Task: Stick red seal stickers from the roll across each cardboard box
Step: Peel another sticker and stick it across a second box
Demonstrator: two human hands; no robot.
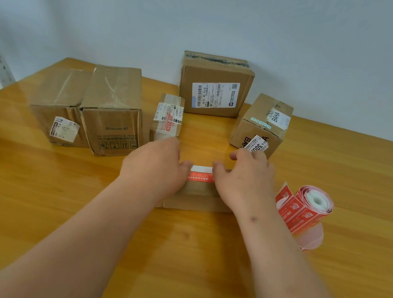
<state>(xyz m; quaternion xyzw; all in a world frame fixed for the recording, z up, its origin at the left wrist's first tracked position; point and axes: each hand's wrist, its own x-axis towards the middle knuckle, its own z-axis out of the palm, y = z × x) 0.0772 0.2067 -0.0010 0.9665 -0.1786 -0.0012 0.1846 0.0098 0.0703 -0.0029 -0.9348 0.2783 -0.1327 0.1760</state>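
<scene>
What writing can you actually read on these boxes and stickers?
"BAHA": white label on the right box, and again in part on its front.
"300": curled label on that box.
"M1 A218": shipping label on the back box; uncertain.
Red seal sticker, sticker roll, other labels: too blurred.

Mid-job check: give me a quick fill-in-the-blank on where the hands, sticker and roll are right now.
1. Both hands, left hand and right hand, press a red sticker onto the ____ box.
2. The sticker roll lies to the ____ of that box.
3. The box with the BAHA print stands at the far ____.
4. The table is made of ____.

Missing words: nearest; right; right; wood
</scene>
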